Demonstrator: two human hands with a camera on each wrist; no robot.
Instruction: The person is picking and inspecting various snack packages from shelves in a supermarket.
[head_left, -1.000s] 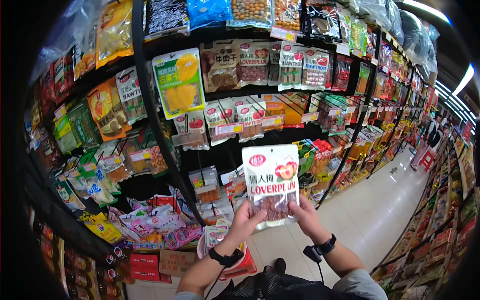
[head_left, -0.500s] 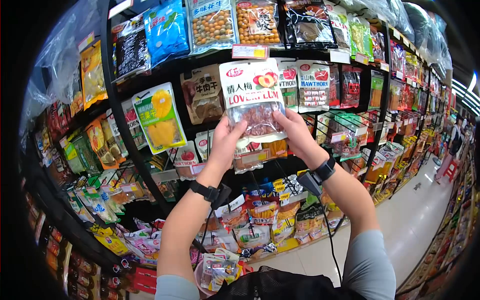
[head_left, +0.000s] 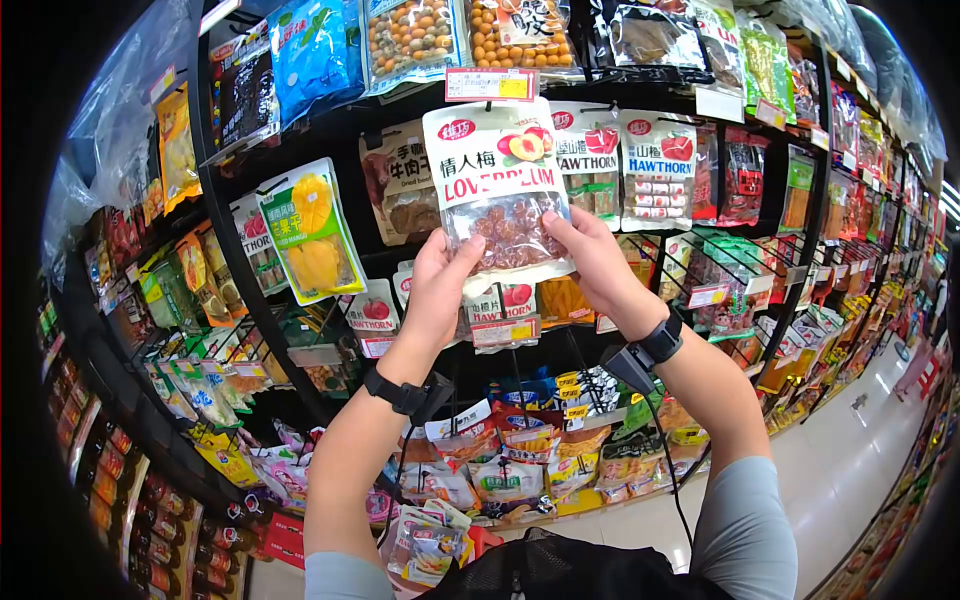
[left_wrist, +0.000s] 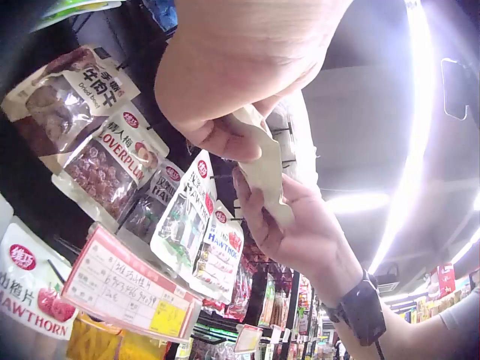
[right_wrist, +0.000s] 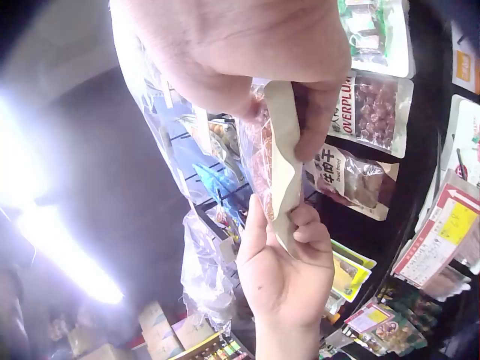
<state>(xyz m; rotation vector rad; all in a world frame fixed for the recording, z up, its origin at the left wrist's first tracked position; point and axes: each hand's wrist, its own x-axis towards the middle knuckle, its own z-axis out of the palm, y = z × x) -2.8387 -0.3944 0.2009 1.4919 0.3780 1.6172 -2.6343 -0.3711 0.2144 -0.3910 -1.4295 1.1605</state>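
Both hands point(head_left: 440, 285) pinching plum packet point(head_left: 495, 180), lower corners

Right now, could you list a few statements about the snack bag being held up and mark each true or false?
The left hand and the right hand both hold the Loverplum bag. True.
The hands grip the bag's top edge. False: they grip its lower part.
A green-and-yellow mango bag hangs to its left. True.
The bag lies in a basket. False: it is held up before the shelf.
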